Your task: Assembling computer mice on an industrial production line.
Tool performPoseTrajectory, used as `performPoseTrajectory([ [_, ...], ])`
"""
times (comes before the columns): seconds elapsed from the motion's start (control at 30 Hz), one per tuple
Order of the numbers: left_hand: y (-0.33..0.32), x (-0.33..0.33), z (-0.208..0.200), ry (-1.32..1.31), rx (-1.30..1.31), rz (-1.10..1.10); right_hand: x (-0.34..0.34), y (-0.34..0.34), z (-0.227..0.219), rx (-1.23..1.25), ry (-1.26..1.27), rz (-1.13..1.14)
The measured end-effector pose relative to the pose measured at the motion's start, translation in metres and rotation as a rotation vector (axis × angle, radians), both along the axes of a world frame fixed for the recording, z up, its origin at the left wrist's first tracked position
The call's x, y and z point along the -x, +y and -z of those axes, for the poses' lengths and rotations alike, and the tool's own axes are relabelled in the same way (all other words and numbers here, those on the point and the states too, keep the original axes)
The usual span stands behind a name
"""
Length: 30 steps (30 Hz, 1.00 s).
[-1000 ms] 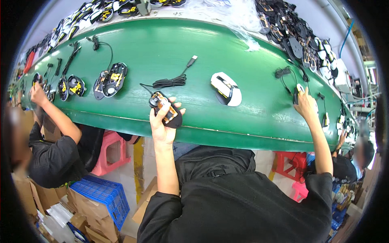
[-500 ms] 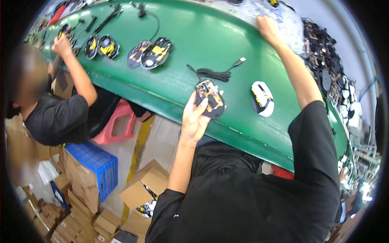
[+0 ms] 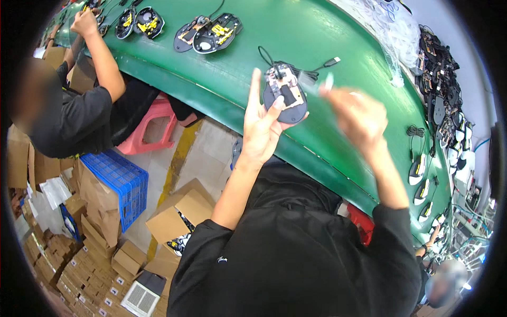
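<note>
My left hand (image 3: 262,124) is closed round the edge of an opened computer mouse base (image 3: 289,105), thumb on top and index finger stretched out. A circuit board shows on the dark base, and its black cable (image 3: 303,74) lies bundled on the table behind it. To the right of the base, my right hand (image 3: 359,113) is smeared by motion, its fingers drawn together. A small pale thing (image 3: 329,82) shows at its fingertips, too blurred to name. The white mouse shell seen earlier does not show.
Opened mice (image 3: 214,37) lie at the far left of the green table (image 3: 338,153). Clear plastic bags (image 3: 383,31) and a heap of dark mouse parts (image 3: 439,79) sit along the right side. A co-worker (image 3: 79,111) works at the left; cartons (image 3: 182,211) stand on the floor.
My right hand has come back from the plastic bags toward the mouse base. The view has shifted, and my left hand keeps hold of the base.
</note>
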<state>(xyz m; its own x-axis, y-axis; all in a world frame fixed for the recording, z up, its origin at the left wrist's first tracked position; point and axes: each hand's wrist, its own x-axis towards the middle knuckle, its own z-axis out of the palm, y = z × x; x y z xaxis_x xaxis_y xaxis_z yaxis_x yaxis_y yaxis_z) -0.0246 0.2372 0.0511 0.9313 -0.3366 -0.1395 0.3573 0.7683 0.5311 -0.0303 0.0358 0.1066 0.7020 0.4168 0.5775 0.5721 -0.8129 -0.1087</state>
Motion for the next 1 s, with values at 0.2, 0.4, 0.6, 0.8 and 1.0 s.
performPoseTrajectory([
  [0.2,-0.013,0.011,-0.007,-0.059,-0.234,-0.082,0.057,0.023,0.024,-0.177,0.241,-0.059],
  [0.4,-0.009,0.015,-0.011,-0.229,-0.238,-0.050,0.057,0.020,0.018,-0.171,0.195,-0.076],
  [0.6,-0.012,0.016,-0.003,-0.284,-0.295,-0.089,0.057,0.046,0.008,-1.480,0.866,0.351],
  [0.8,-0.015,0.017,0.003,-0.373,-0.416,-0.102,0.060,0.051,0.011,-1.495,0.852,0.471],
  [1.0,-0.014,0.019,0.005,-0.341,-0.426,-0.035,0.047,0.032,0.026,-1.554,0.953,0.441],
])
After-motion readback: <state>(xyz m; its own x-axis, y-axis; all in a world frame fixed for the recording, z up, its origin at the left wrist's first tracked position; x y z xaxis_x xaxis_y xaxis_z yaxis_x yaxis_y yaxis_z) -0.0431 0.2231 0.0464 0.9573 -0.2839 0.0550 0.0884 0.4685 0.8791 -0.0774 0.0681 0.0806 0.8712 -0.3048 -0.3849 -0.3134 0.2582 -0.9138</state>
